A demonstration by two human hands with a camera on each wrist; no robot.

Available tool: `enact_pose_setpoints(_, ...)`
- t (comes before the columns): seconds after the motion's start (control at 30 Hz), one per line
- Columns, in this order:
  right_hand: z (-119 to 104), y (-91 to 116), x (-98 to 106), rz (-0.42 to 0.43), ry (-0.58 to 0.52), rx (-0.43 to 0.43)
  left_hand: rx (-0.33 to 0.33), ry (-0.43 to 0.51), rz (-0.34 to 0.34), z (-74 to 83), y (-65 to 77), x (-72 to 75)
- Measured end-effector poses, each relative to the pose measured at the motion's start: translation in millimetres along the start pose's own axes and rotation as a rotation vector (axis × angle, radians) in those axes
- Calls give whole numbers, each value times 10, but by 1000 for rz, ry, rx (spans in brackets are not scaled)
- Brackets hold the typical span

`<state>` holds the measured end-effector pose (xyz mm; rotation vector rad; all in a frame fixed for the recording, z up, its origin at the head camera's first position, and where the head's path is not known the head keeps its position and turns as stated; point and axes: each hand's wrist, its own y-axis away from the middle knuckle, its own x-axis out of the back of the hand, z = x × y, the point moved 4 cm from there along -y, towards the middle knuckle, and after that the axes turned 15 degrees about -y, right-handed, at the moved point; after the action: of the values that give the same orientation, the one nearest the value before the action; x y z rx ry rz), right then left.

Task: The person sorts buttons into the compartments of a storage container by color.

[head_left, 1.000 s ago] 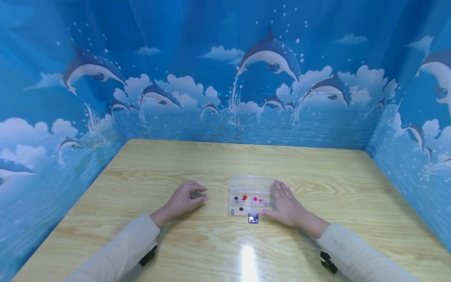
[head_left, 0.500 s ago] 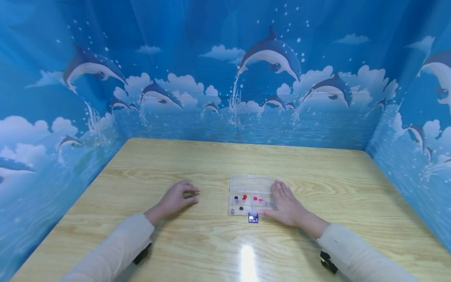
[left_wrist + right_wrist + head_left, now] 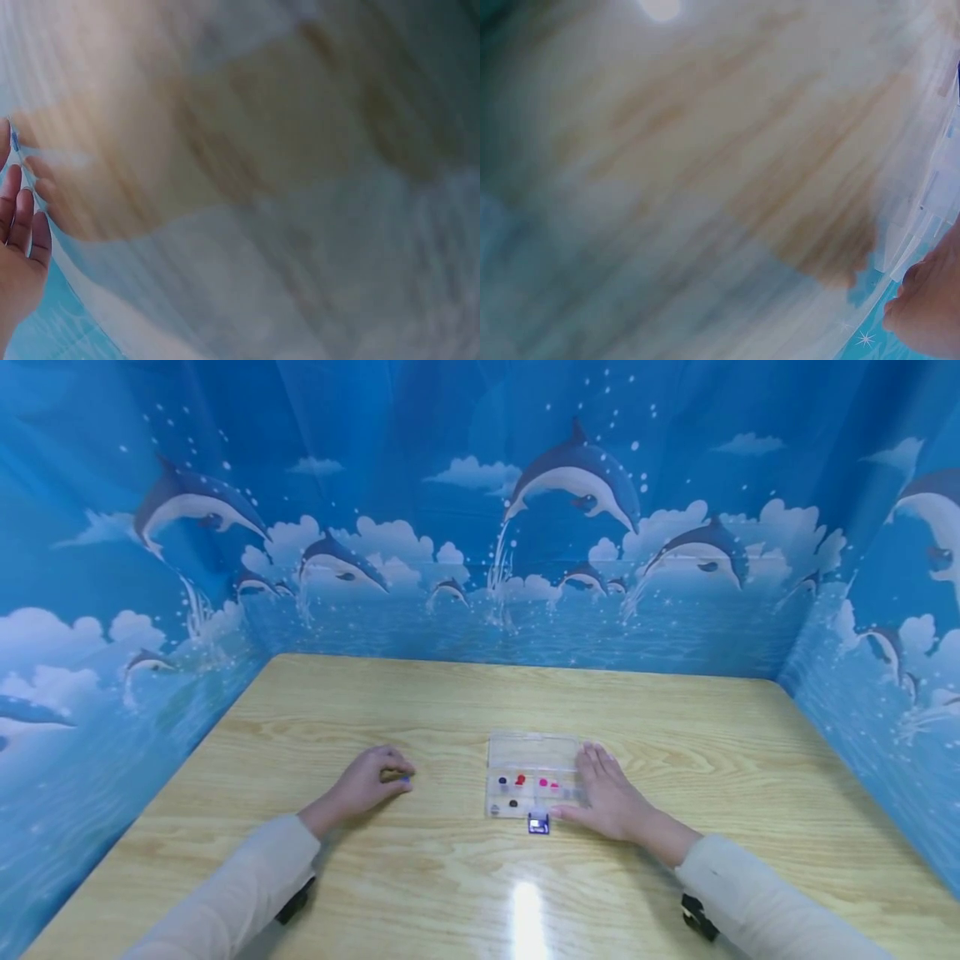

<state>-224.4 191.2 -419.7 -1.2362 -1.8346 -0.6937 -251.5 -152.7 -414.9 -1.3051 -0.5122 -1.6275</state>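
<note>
A clear plastic compartment box [image 3: 512,813] lies on the table with its lid [image 3: 532,750] folded back. Inside are small dark, red [image 3: 521,780] and pink [image 3: 543,783] pieces. My right hand [image 3: 611,802] rests along the box's right side, fingers straight and thumb at the front edge. Its edge also shows beside the box [image 3: 937,191] in the right wrist view. Left of the box, my left hand [image 3: 363,783] pinches a small blue piece [image 3: 406,779] between thumb and forefinger, low over the table. That piece [image 3: 15,140] is tiny in the left wrist view.
A small dark-blue square piece [image 3: 538,823] sits at the box's front edge. The wood-grain table [image 3: 420,893] stretches around both hands, with a dolphin-print curtain [image 3: 420,485] behind it and along both sides.
My left hand has moved left, away from the box, and its thumb and forefinger have drawn closer around the blue piece. The right hand and box have stayed still.
</note>
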Motion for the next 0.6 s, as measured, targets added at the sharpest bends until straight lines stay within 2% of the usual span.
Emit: enact_pose_setpoints(0.6,13,-7,-5,1,1,2,-12,38,50,-57,-23,-8)
